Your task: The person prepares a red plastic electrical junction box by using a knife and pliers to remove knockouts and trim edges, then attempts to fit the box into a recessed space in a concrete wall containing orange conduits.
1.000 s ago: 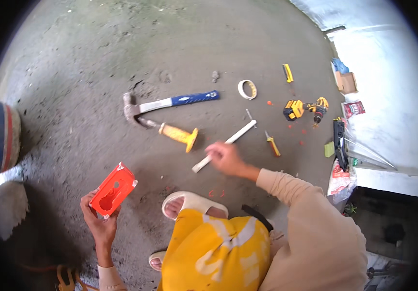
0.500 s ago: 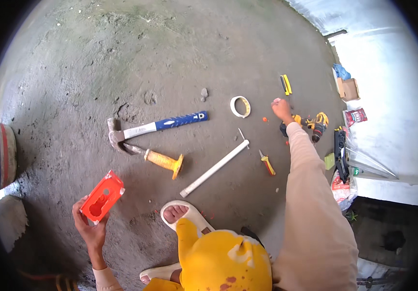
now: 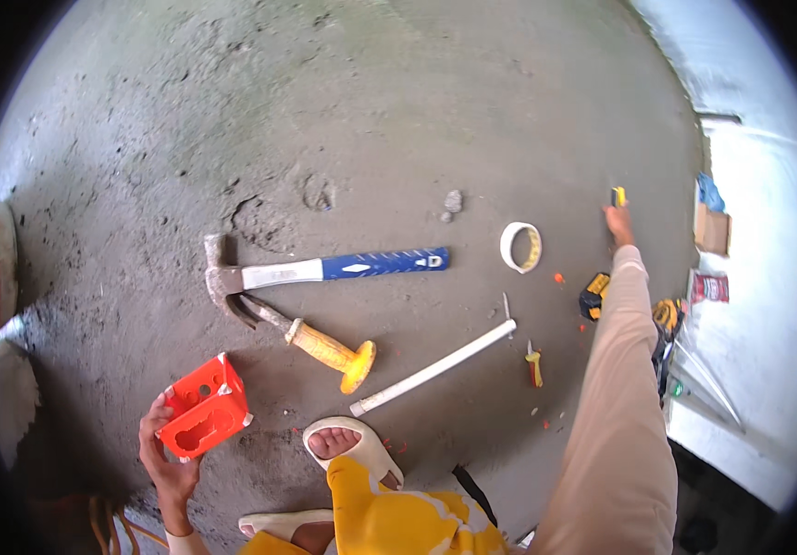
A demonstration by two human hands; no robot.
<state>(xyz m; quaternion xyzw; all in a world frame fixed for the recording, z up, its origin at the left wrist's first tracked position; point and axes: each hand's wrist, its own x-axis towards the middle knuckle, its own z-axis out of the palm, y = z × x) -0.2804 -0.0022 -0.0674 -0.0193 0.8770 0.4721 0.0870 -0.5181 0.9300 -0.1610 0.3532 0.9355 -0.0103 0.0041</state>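
My left hand [image 3: 165, 462] holds an orange-red plastic box [image 3: 197, 388] with a jagged opening in one face. My right arm stretches forward, and my right hand [image 3: 618, 224] is closed on a small yellow-and-black hand tool [image 3: 618, 195]. Nearer lie a blue-handled claw hammer [image 3: 364, 263], a chisel with a yellow guarded grip [image 3: 318, 346] under the hammer's head, a white pipe [image 3: 435, 365], a roll of tape [image 3: 506, 245], and a small red-and-yellow handled tool [image 3: 534, 368]. A cordless drill [image 3: 665, 317] and its battery end [image 3: 593, 298] are partly hidden by my right arm.
The rough concrete floor [image 3: 370, 111] meets a white wall on the right, with a cardboard box [image 3: 711, 228], a red packet [image 3: 710, 287] and blue plastic [image 3: 709, 191] along it. A striped drum [image 3: 0, 264] stands at the left. My sandalled feet [image 3: 347, 449] are below.
My right hand moved from above the white pipe, past the drill, to the yellow tool farther off and took hold of it. My left hand still holds the box, now tilted differently. The view has shifted.
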